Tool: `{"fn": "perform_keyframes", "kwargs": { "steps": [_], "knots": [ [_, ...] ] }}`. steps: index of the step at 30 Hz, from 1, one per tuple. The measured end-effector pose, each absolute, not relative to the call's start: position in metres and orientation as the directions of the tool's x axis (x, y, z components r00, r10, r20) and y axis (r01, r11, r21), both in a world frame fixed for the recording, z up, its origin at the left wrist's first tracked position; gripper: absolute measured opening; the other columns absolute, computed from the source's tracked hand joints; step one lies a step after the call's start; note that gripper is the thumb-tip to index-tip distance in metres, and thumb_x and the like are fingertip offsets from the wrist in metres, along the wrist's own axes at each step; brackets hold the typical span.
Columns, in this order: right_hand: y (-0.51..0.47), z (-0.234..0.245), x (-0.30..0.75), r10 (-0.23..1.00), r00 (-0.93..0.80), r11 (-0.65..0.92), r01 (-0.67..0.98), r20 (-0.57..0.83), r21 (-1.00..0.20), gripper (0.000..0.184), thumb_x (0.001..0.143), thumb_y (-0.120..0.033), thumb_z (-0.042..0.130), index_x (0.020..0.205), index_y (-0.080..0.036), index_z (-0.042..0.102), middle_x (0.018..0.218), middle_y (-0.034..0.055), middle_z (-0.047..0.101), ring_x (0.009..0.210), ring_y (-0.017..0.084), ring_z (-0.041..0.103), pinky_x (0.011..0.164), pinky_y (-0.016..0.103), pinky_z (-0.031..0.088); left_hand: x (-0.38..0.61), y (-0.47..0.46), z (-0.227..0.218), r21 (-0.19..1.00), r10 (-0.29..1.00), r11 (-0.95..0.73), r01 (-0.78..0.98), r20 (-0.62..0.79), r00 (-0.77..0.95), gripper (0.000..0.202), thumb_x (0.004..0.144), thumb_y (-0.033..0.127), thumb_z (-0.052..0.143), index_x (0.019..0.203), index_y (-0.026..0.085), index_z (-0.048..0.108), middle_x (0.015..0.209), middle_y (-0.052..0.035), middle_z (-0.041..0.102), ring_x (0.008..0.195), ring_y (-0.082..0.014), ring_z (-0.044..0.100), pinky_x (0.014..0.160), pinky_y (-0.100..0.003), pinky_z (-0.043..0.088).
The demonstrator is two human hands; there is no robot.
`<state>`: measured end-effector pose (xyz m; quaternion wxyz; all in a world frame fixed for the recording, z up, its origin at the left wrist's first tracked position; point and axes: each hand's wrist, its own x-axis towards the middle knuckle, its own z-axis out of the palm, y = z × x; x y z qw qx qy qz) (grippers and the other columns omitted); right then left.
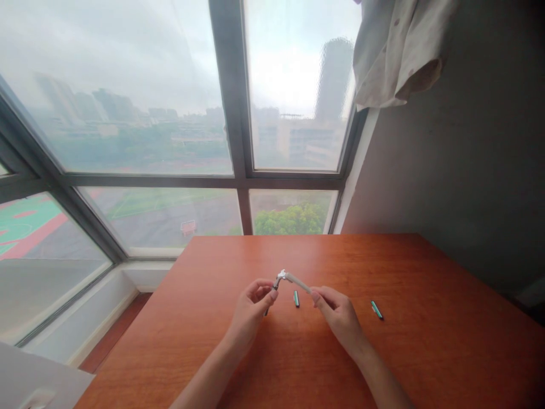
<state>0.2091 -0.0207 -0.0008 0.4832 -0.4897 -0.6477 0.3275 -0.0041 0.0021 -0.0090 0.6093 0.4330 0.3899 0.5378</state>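
Note:
My left hand [251, 309] and my right hand [336, 315] are held just above a reddish-brown wooden table [426, 341], both pinching a small pale razor-like tool [289, 278]. The right fingers grip its whitish handle. The left fingertips pinch the dark part below its metal head. Two small green-and-black blade cartridges lie on the table: one [296, 299] between my hands, the other [377, 309] to the right of my right hand.
A large window with dark frames [238, 182] stands beyond the table's far edge. A grey wall [468, 170] runs along the right, with a pale shirt [395, 51] hanging at the top. A white sill and floor lie to the left.

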Motion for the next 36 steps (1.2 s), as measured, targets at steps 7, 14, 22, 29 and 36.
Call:
{"fn": "perform_keyframes", "kwargs": {
  "steps": [7,14,22,29,36],
  "knots": [
    [-0.020,-0.003,0.209,0.953,-0.035,0.295,0.324,0.300,-0.899,0.034,0.090,-0.042,0.050,0.078,-0.016,0.067,0.067,0.0015,0.057,0.065,0.016,0.052,0.058,0.023,0.037,-0.004,0.000,-0.008,0.951,0.992,0.041,-0.306,-0.002,0.126,0.020,0.072,0.031,0.073,0.085,0.019,0.064,0.068,0.0019,0.057,0.059,-0.0089,0.045,0.053,-0.020,0.030],
    [-0.020,-0.002,0.209,0.955,-0.018,0.288,0.316,0.297,-0.904,0.034,0.090,-0.042,0.050,0.077,-0.016,0.066,0.067,0.0016,0.056,0.064,0.016,0.051,0.057,0.023,0.037,-0.003,0.001,-0.008,0.947,0.995,0.041,-0.320,-0.009,0.103,0.023,0.070,0.032,0.075,0.086,0.019,0.065,0.070,0.0004,0.060,0.061,-0.0100,0.049,0.056,-0.021,0.033],
    [-0.021,0.000,0.208,0.952,-0.055,0.303,0.315,0.301,-0.899,0.035,0.089,-0.043,0.050,0.077,-0.015,0.069,0.065,0.0012,0.055,0.062,0.015,0.050,0.056,0.023,0.036,-0.003,0.001,-0.003,0.949,0.994,0.054,-0.310,-0.023,0.103,0.024,0.067,0.034,0.076,0.084,0.019,0.066,0.067,0.0008,0.060,0.061,-0.0108,0.049,0.057,-0.021,0.034],
    [-0.021,0.000,0.209,0.950,-0.065,0.309,0.348,0.306,-0.885,0.037,0.089,-0.045,0.049,0.082,-0.016,0.071,0.064,0.0015,0.054,0.062,0.015,0.049,0.055,0.023,0.036,-0.002,-0.001,0.001,0.942,0.993,0.085,-0.323,-0.053,0.107,0.027,0.065,0.034,0.078,0.083,0.019,0.066,0.070,-0.0007,0.062,0.062,-0.0118,0.051,0.058,-0.022,0.036],
    [-0.019,-0.004,0.210,0.941,-0.020,0.319,0.374,0.337,-0.871,0.033,0.089,-0.043,0.051,0.087,-0.017,0.071,0.068,0.0027,0.059,0.065,0.017,0.053,0.058,0.024,0.039,-0.001,-0.001,0.001,0.925,0.993,0.098,-0.367,-0.064,0.103,0.027,0.065,0.032,0.078,0.083,0.017,0.066,0.069,-0.0009,0.062,0.061,-0.0107,0.052,0.059,-0.022,0.038]
  ]
}}
